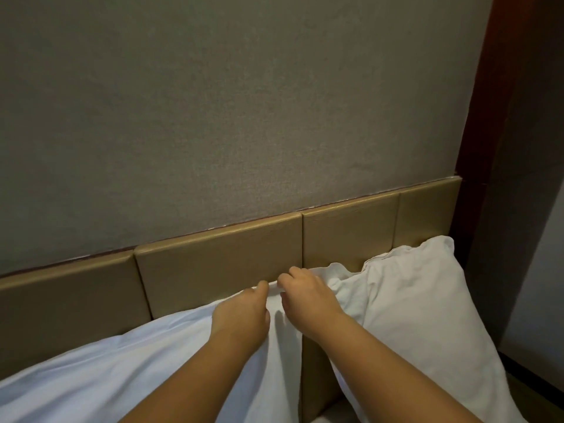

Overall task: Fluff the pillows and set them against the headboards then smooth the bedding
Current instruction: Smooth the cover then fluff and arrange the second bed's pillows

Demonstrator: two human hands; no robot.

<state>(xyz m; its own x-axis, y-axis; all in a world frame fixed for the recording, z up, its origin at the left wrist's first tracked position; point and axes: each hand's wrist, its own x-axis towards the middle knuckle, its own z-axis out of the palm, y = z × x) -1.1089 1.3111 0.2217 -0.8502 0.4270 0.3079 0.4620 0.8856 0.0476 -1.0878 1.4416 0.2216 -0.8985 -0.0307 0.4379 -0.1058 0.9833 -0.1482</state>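
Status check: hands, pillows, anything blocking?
Both hands, left and right, pinching top corner of left pillow at headboard. Right pillow leaning on headboard. Nothing blocking.

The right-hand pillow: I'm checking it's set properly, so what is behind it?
Behind the right-hand pillow stands the tan padded headboard, with grey wall above. The pillow leans on it; the panel's lower part behind the pillow is hidden.
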